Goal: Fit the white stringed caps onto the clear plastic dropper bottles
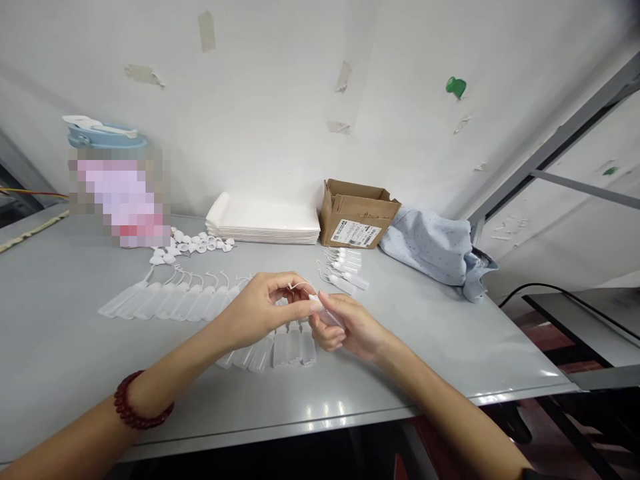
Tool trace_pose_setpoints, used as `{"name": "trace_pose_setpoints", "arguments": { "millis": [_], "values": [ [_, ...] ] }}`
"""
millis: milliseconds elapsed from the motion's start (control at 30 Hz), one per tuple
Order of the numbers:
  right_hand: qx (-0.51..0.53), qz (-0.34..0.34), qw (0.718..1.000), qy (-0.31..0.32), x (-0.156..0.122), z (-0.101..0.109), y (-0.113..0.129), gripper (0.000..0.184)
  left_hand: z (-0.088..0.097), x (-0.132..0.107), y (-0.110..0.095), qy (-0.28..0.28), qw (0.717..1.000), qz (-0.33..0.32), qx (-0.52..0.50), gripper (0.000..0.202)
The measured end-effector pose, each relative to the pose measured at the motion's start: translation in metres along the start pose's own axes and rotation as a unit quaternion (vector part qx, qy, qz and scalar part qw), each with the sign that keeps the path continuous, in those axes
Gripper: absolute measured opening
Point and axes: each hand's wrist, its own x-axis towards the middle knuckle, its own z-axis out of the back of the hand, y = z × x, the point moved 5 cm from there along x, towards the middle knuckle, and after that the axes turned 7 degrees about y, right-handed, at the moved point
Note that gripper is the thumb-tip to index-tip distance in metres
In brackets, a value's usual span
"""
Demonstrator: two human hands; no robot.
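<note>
My left hand point(267, 303) and my right hand point(345, 327) meet above the grey table point(65, 333), both pinched on one small clear plastic tube point(327, 315) with a white cap point(316, 303) and a thin white loop. The left fingers grip the cap end and the right fingers wrap round the tube body. Under my hands lies a row of several clear tubes point(280, 347). A longer row of capped tubes with loops point(170, 300) lies to the left. A red bead bracelet point(135, 403) circles my left wrist.
Loose white caps point(193, 245) lie at the back left beside a pixelated pink object point(123, 197) with a blue lid on top. A stack of white sheets point(265, 220), an open cardboard box point(356, 213), more tubes point(345, 270) and a blue cloth point(440, 250) line the wall.
</note>
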Motion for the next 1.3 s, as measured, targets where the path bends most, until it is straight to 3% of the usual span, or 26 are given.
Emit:
{"name": "trace_pose_setpoints", "arguments": {
  "millis": [133, 367, 567, 767, 1033, 1300],
  "values": [
    [0.004, 0.002, 1.000, -0.008, -0.001, -0.001, 0.001, 0.037, 0.000, 0.000, -0.004, 0.017, 1.000, 0.016, 0.015, 0.018],
    [0.052, -0.037, 0.998, 0.017, -0.002, -0.001, -0.005, 0.037, 0.002, -0.002, -0.007, 0.003, 0.994, -0.046, 0.095, 0.017],
    [0.010, -0.003, 1.000, -0.013, -0.002, -0.004, 0.001, 0.038, 0.003, -0.003, -0.008, -0.002, 0.992, 0.001, 0.124, 0.021],
    [0.010, -0.037, 0.999, -0.012, -0.004, -0.003, -0.004, 0.039, -0.001, -0.005, -0.011, 0.011, 0.991, -0.048, 0.127, 0.016],
    [-0.112, 0.015, 0.992, -0.060, -0.003, -0.002, 0.001, 0.044, -0.001, -0.007, -0.015, 0.045, 0.972, -0.064, 0.221, 0.018],
    [-0.074, -0.020, 0.997, -0.030, -0.002, 0.002, -0.003, 0.044, -0.005, -0.009, -0.013, 0.035, 0.973, -0.081, 0.212, 0.012]
  ]
}}
